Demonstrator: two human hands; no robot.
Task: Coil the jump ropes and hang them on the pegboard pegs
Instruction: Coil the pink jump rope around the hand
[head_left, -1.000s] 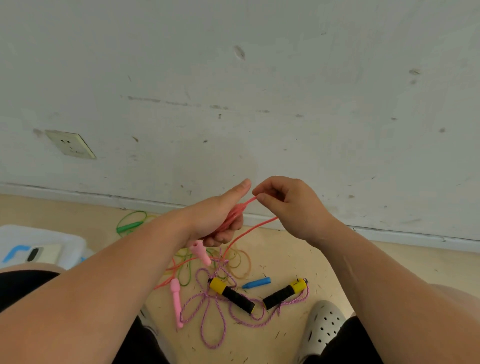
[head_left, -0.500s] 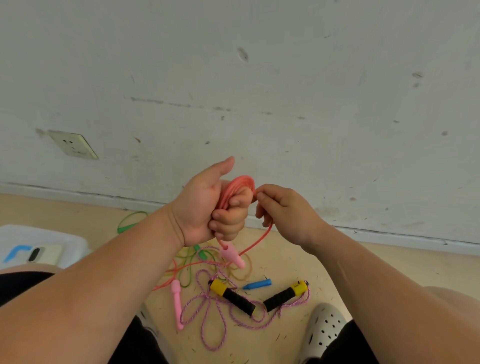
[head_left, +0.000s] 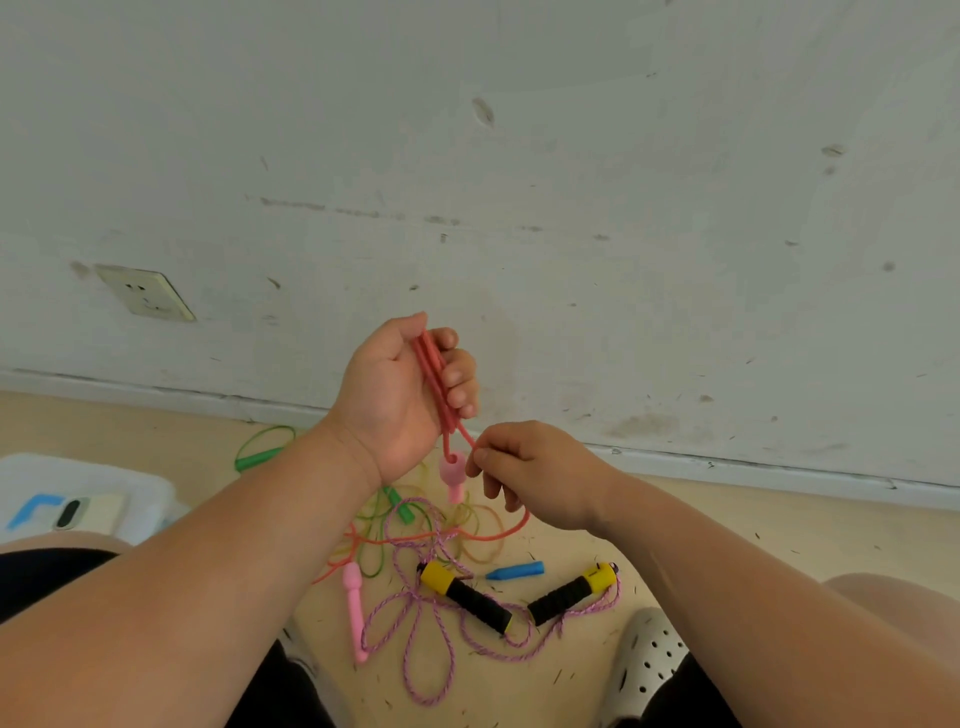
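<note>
A person looks down at their own two forearms, reaching toward a scuffed white wall (head_left: 519, 208). At the centre of the view the left hand (head_left: 400, 395) is raised palm-up, its fingers curled round several folded strands of a coral jump rope (head_left: 434, 379). One pink handle (head_left: 453, 475) of that rope dangles just below this hand. At 5 o'clock from it, close by, the right hand (head_left: 535, 478) pinches a single strand of the same rope between thumb and forefinger; the strand then curves under the hand and down to the floor (head_left: 727, 525).

The rope's second pink handle (head_left: 355, 608) lies on the floor at 7 o'clock, beside a tangle of ropes. A purple braided rope (head_left: 415, 639) with two black-and-yellow handles (head_left: 467, 597) spreads at 6 o'clock. A blue piece (head_left: 515, 570) lies between those handles. A green handle (head_left: 257, 460) lies at 9 o'clock near the baseboard (head_left: 779, 467).

The floor is bare toward 3 o'clock along the baseboard. A white container (head_left: 145, 488) closes the 8 o'clock edge; a blue mark on it is too blurred to read. A white perforated shoe (head_left: 647, 665) sits at 5 o'clock. A wall socket (head_left: 145, 292) is at 10 o'clock.
</note>
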